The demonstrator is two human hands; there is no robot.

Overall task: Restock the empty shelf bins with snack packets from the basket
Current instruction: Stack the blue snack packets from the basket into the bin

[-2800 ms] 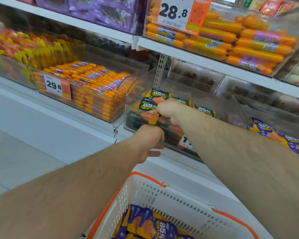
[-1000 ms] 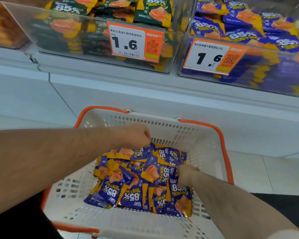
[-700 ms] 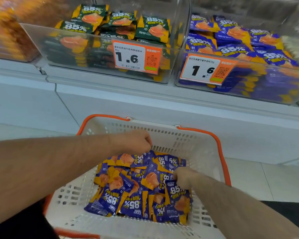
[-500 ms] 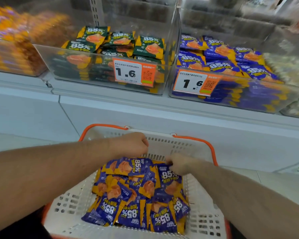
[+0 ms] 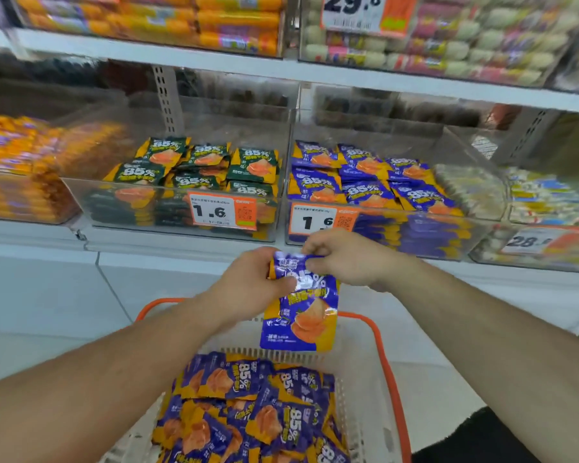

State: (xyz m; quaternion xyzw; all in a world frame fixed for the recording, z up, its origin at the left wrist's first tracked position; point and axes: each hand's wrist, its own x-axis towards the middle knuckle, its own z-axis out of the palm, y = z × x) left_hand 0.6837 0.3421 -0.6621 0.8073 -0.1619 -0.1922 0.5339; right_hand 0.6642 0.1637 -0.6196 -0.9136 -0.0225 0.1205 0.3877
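Left hand (image 5: 253,284) and right hand (image 5: 345,259) both pinch the top edge of one purple-and-orange foil snack packet (image 5: 300,312), hanging above the white plastic basket with orange rim (image 5: 385,362). Transfer step, I judge: next, lift it into the clear bin of matching purple packets (image 5: 365,185) just beyond.

We see a white shelf (image 5: 181,248) w/ clear bins: green pkts bin (image 5: 181,208), purple pkts bin (image 5: 381,228), orange sticks bin (image 5: 24,195) at left.
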